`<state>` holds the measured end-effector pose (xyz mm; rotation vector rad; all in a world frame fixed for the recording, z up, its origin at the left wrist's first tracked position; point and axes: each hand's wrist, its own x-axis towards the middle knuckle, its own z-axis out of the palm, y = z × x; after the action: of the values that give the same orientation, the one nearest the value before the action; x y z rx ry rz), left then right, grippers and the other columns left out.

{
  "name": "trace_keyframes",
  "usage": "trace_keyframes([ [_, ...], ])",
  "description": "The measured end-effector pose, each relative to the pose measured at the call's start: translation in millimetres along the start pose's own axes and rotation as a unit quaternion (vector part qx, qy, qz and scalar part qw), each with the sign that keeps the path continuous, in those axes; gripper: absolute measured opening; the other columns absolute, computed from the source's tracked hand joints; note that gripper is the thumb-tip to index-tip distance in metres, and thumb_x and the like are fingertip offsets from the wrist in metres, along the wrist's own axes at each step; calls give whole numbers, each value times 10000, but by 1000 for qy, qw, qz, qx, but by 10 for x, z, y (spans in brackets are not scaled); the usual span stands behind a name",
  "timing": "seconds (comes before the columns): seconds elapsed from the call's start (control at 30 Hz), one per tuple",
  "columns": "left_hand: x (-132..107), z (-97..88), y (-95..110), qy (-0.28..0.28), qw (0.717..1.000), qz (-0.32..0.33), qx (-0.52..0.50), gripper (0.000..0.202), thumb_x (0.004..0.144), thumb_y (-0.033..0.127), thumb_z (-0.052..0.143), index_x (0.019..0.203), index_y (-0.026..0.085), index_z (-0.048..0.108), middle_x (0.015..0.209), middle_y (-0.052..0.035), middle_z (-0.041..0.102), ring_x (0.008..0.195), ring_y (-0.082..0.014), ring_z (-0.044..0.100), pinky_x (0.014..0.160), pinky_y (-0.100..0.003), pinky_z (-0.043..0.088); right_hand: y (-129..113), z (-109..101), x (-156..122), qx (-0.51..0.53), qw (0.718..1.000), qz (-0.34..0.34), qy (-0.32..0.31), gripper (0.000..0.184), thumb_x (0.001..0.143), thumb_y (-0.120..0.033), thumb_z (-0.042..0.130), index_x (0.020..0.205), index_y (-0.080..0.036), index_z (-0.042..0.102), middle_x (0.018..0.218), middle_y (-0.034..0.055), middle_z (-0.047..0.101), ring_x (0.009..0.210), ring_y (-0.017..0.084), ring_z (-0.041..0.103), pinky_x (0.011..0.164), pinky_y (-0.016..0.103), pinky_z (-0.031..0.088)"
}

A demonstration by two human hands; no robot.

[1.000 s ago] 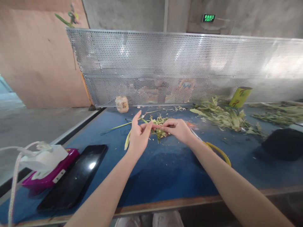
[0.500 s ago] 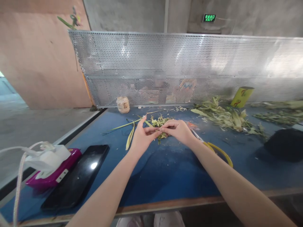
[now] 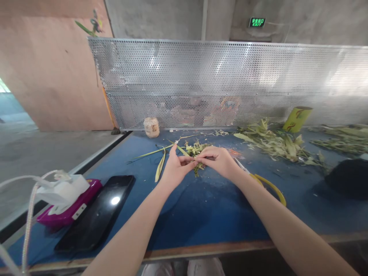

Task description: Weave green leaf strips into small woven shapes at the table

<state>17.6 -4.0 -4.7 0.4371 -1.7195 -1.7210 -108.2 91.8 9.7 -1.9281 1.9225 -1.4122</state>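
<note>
My left hand [image 3: 178, 166] and my right hand [image 3: 217, 161] meet over the middle of the blue table, fingertips nearly touching. Each is closed in a pinch. Whatever lies between the fingertips is too small and too covered to name. Just behind and below the fingers is a small heap of green and yellowish plant scraps [image 3: 198, 147]. A long pale leaf strip [image 3: 160, 168] lies left of my left hand, close to thin green stalks [image 3: 149, 153]. Scissors with yellow handles [image 3: 270, 184] rest partly under my right forearm.
Dried leaves [image 3: 273, 142] are heaped back right, beside a yellow-green can [image 3: 297, 119]. A twine roll [image 3: 151, 127] stands by the perforated metal panel [image 3: 172, 76]. At left are a black phone [image 3: 96, 212] and a purple power strip [image 3: 69, 207] with chargers; a dark object [image 3: 349, 178] sits right.
The whole view has shifted slightly, with things appearing a little farther right. Both hands keep their pinch, with only a small movement of the fingers.
</note>
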Motion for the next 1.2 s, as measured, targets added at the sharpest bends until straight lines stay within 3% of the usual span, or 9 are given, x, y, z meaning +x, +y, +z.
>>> trace_keyframes([
  [0.1,7,4,7,-1,1000,23,-14,1028,618,177,688,1351,110,-30,751,-22,647,675,-114,581,676,-257,444,-3,12,0,31,999,3,31,112,758,-199,534,847,-191,600,714,19,614,676,129,579,635,269,477],
  [0.17,16,5,6,-1,999,38,-23,1054,618,178,689,1350,124,-67,740,-9,641,661,-108,572,673,-259,444,-5,11,3,108,993,35,43,266,774,-201,504,1038,-202,474,678,-3,597,631,123,585,619,276,496],
  [0.23,26,6,2,0,998,50,-28,1080,612,181,693,1349,135,-95,743,-2,636,651,-104,562,666,-260,444,1,7,8,166,983,62,39,332,785,-200,482,1098,-202,370,658,-18,581,608,118,588,620,281,511],
  [0.4,37,-7,17,27,998,59,-22,1053,616,198,688,1356,116,-57,748,2,625,686,-114,563,697,-272,445,25,10,15,124,991,44,19,169,783,-191,479,952,-186,482,805,34,595,744,130,605,731,296,511],
  [0.53,28,-37,39,33,997,67,-15,1018,628,214,681,1363,137,-20,783,-5,629,718,-120,564,716,-272,443,0,-17,12,105,993,58,6,210,792,-178,465,993,-186,530,924,63,614,807,136,608,767,307,507],
  [0.7,22,-62,46,6,997,77,-6,998,646,218,670,1364,147,-21,808,-4,634,736,-117,562,736,-271,434,-15,-50,11,129,987,83,-55,186,768,-168,497,928,-174,592,830,39,639,708,119,608,734,305,511],
  [0.9,19,-60,75,1,997,80,10,1002,642,226,668,1363,124,-20,791,-7,632,720,-121,558,702,-264,434,28,-83,4,125,987,89,-51,97,735,-167,537,796,-161,611,755,31,626,700,125,612,716,295,509],
  [1.2,19,-79,69,8,995,94,44,994,649,244,659,1363,143,-25,796,-7,627,686,-110,548,641,-239,436,8,-188,-11,70,992,69,-80,129,738,-225,555,831,-183,635,813,32,647,753,141,610,712,287,483],
])
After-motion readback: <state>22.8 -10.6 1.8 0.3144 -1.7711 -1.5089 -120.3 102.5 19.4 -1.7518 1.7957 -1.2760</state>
